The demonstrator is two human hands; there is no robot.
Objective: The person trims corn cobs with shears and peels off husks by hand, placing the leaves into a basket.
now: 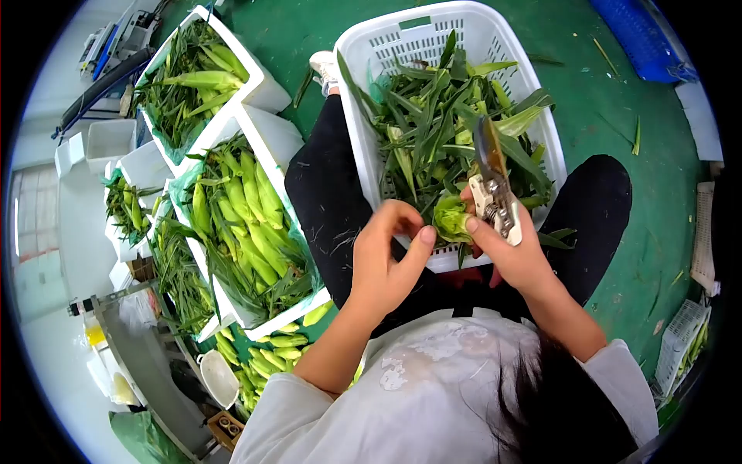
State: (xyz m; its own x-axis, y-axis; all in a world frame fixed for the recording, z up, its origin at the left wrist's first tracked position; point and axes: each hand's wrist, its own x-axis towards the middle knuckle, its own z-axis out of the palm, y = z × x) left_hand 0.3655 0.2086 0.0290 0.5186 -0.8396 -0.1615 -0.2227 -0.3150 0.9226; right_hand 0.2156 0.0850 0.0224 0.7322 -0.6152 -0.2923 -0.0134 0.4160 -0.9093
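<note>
In my right hand (510, 247) is a pair of pruning shears (498, 185) with white handles, its blades pointing up and away from me. The thumb and fingers of that same hand also grip a light green ear of corn (450, 219), its leafy cut end facing up. My left hand (393, 251) is just left of the ear, fingers curled and slightly blurred, thumb apart, with nothing visible in it. Beneath both hands, a white plastic basket (352, 116) between my legs holds a heap of green husks and leaves (433, 116).
To the left, white foam boxes (267, 127) hold unhusked corn (247, 201) in green liners. Trimmed ears (267, 359) lie on the green floor near a white bowl (219, 379). A blue crate (638, 39) stands at the far right, and a white crate (680, 344) lower down.
</note>
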